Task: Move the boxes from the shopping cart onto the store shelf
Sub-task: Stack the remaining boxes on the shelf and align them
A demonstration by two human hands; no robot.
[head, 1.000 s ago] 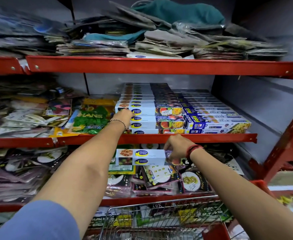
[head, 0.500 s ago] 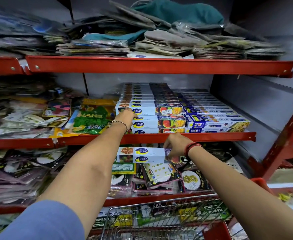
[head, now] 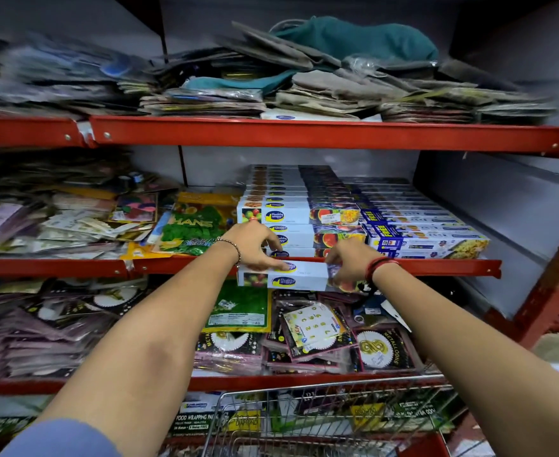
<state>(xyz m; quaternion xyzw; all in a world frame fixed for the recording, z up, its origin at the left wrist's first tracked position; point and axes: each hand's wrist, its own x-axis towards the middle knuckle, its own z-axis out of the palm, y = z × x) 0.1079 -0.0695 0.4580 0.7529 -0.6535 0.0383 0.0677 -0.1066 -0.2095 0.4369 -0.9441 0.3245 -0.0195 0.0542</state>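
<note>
A long white box with a blue-and-yellow logo and fruit pictures is held level just in front of the red middle shelf edge. My left hand grips its left end from above, thumb on the top face. My right hand holds its right end. Behind it, a stack of matching white boxes fills the middle shelf, with blue boxes stacked to their right. The wire shopping cart stands below my arms; its contents are hard to make out.
Flat packets of balloons and decorations crowd the left of the middle shelf and the lower shelf. Cloth and paper bags pile on the top shelf. A red upright post stands at the right.
My left hand has come down off the stacked boxes onto the left end of the held box. The box has risen and moved closer to the middle shelf edge.
</note>
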